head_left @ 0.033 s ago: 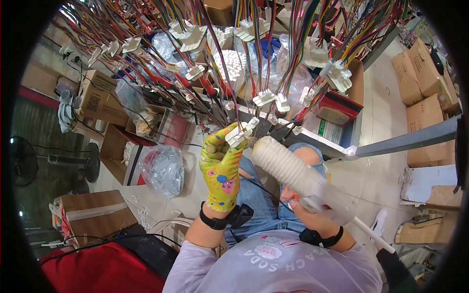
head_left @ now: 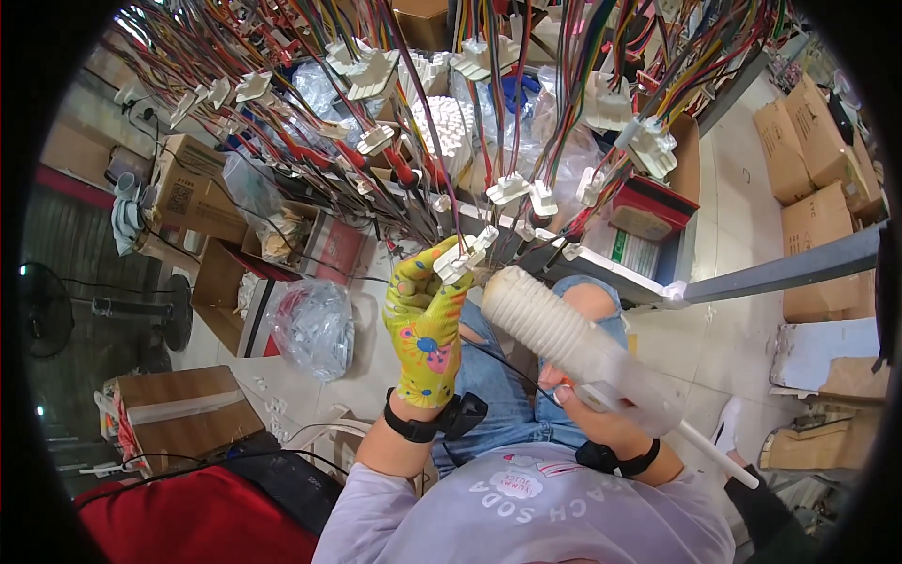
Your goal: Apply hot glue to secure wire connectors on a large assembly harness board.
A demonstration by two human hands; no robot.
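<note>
My left hand (head_left: 427, 320), in a yellow patterned glove, is closed with its thumb and fingers pinching a white plastic wire connector (head_left: 460, 260). Wires rise from that connector toward the hanging bundles. My bare right hand (head_left: 590, 414) grips a hot glue gun (head_left: 554, 329) from below; the gun's body partly covers the fingers. White ribbed wrapping surrounds the gun's front, and a white glue stick (head_left: 719, 455) juts from its rear. The gun's front end lies just right of the connector, and whether they touch cannot be made out.
Dense coloured wire bundles (head_left: 395, 38) with white connectors (head_left: 507, 188) hang across the far side. A grey metal bar (head_left: 780, 268) runs at right. Cardboard boxes (head_left: 817, 226) stand right, a plastic bag (head_left: 315, 329) and taped box (head_left: 188, 414) left. A fan (head_left: 47, 310) stands far left.
The glue gun's front end has shifted very slightly left and toward me. My left hand and the connector look the same.
</note>
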